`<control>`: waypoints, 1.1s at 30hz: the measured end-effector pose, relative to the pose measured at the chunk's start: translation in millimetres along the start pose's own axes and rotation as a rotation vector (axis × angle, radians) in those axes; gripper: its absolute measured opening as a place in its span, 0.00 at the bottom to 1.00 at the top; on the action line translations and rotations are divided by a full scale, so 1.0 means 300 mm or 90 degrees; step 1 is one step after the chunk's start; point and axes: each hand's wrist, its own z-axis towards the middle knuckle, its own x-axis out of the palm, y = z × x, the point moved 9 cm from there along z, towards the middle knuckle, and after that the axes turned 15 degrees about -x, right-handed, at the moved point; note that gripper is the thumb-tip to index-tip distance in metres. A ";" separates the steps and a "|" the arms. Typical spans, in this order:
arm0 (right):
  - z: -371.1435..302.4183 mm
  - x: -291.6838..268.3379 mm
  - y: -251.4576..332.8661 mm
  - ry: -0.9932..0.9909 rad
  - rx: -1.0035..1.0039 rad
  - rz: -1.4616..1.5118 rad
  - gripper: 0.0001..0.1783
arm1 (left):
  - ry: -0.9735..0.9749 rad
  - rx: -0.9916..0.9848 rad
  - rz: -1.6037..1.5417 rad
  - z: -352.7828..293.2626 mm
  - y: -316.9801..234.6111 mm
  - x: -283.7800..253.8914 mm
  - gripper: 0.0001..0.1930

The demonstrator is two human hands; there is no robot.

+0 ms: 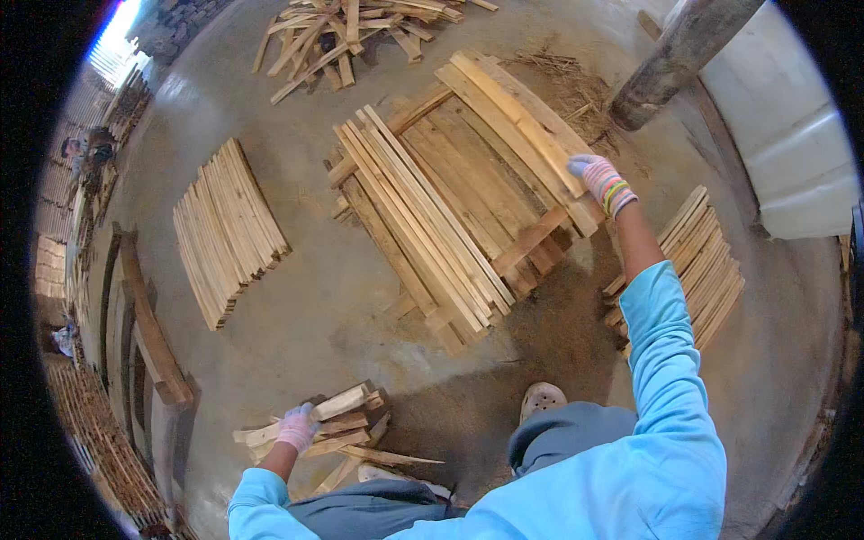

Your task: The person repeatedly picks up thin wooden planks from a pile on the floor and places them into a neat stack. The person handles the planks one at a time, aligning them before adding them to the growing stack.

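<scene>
My right hand, in a striped knit glove, is closed on the near end of a wooden plank. That plank lies along the right side of a low wooden frame. Down at the left, my left hand, also gloved, is closed around a short wood offcut on top of a small heap of offcuts beside my feet. Its fingertips are partly hidden. Several thin, pale wooden strips lie side by side on the left part of the frame.
A neat row of strips lies on the floor at left, and another stack at right. Scrap wood is heaped at the far side. A round post stands far right, near a white sheet. Long boards line the left.
</scene>
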 end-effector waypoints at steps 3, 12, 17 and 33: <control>-0.099 0.108 -0.111 -0.111 0.251 0.630 0.18 | 0.021 -0.007 0.008 0.022 0.020 0.082 0.33; -0.211 0.285 0.274 -0.046 0.067 0.408 0.13 | 0.093 0.014 0.022 0.008 -0.140 -0.100 0.39; -0.285 0.420 0.513 0.043 -0.139 0.176 0.13 | -0.063 0.234 -0.355 -0.081 -0.548 -0.395 0.25; -0.056 0.081 0.171 -0.036 0.086 -0.426 0.28 | -0.183 -0.128 -0.463 0.039 -1.424 -0.977 0.60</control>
